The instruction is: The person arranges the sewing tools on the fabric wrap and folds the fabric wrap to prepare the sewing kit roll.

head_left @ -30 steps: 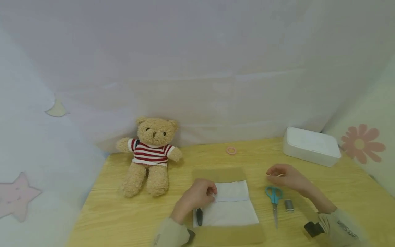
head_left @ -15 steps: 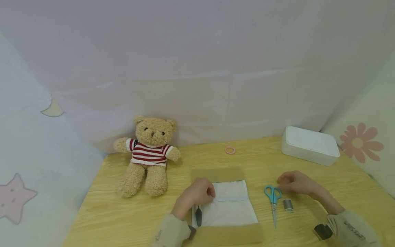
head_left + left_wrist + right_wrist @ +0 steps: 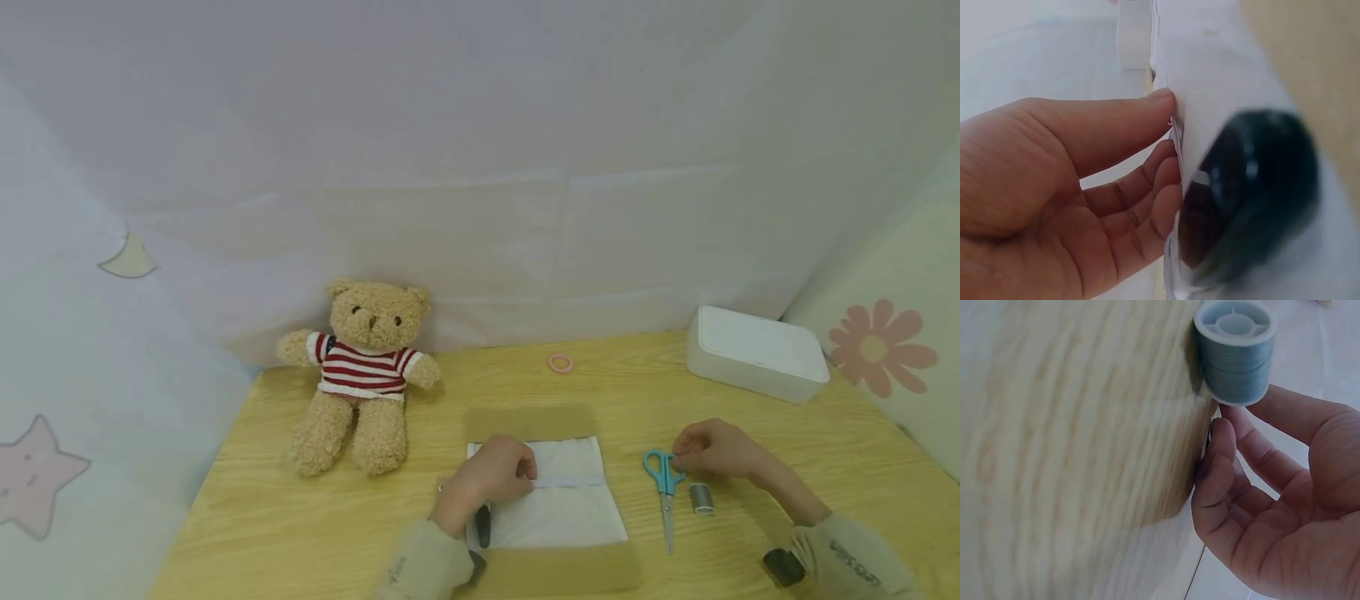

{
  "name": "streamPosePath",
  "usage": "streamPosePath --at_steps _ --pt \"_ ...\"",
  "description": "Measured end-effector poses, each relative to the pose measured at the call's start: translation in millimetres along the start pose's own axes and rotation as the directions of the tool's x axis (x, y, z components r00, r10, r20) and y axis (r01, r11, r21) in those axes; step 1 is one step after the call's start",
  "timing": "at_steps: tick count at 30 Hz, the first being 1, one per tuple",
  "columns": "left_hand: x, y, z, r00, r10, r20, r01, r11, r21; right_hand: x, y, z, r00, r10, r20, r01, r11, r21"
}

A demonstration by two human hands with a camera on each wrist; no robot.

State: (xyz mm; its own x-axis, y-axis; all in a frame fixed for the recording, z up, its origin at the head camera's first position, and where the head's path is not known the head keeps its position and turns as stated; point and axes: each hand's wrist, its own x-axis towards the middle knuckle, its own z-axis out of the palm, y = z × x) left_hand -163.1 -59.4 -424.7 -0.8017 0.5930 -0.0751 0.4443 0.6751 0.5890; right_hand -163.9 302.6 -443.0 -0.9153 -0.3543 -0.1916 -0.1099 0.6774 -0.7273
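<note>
While your left hand point(image 3: 493, 472) rests at the left side of the white cloth point(image 3: 573, 518), let it bear down lightly, so the fabric lies flat and the pale strip point(image 3: 572, 482) across it does not pucker. That cloth lies on a tan mat point(image 3: 555, 572), central on the tabletop point(image 3: 322, 542) and well short of its far edge. Your left fingers are bent, the thumb tip against the fabric; you cannot tell from here whether they pinch anything.

Your right hand point(image 3: 716, 452) is off toward the tabletop's right edge, its fingers bent inward with a narrow gap, just by the handles of the scissors point(image 3: 666, 483); whether they touch the handles or hold something thin is not clear. The blades point toward the near edge. Judging by this layout, a slow, low path suits your right hand best, since the thread spool point(image 3: 702, 498) is close beneath the wrist and appears to lie on its side, so a nudge could set it rolling. Mind your left wrist as well: the dark-handled tool point(image 3: 483, 527) lies right beside it on the cloth's left border, and a careless sideways pull would probably drag it along with the fabric.
</note>
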Motion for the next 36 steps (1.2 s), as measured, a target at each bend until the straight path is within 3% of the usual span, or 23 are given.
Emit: streamPosePath --at_steps 6,12,17,23,27,36 --pt "1.4 0.9 2.0 1.000 -0.011 0.007 0.011 0.999 0.041 -0.3 -4.6 2.2 0.999 0.030 -0.022 -0.030 1.000 -0.003" --pt "2.0 2.2 3.0 1.000 -0.012 0.013 0.011 1.000 0.027 -2.9 -10.9 1.0 0.994 0.076 -0.078 -0.078 0.997 -0.014" --pt "2.4 2.1 3.6 0.999 -0.049 0.012 0.050 0.999 -0.020 -3.5 -12.4 -0.9 0.991 0.107 -0.078 -0.097 0.988 0.122" --pt "1.1 -0.6 2.2 0.994 -0.109 0.023 0.110 0.990 -0.084 -4.7 -8.6 -1.4 0.998 0.068 0.015 -0.069 0.949 0.308" --pt "0.3 -1.8 0.3 0.992 -0.121 0.024 0.122 0.989 -0.079 -4.3 -9.3 -3.7 0.998 0.025 0.063 -0.046 0.929 0.368" --pt "1.2 -3.7 0.4 0.995 -0.089 0.050 0.092 0.994 -0.060 -3.5 -22.7 -18.0 1.000 -0.026 0.015 0.018 0.919 0.395"
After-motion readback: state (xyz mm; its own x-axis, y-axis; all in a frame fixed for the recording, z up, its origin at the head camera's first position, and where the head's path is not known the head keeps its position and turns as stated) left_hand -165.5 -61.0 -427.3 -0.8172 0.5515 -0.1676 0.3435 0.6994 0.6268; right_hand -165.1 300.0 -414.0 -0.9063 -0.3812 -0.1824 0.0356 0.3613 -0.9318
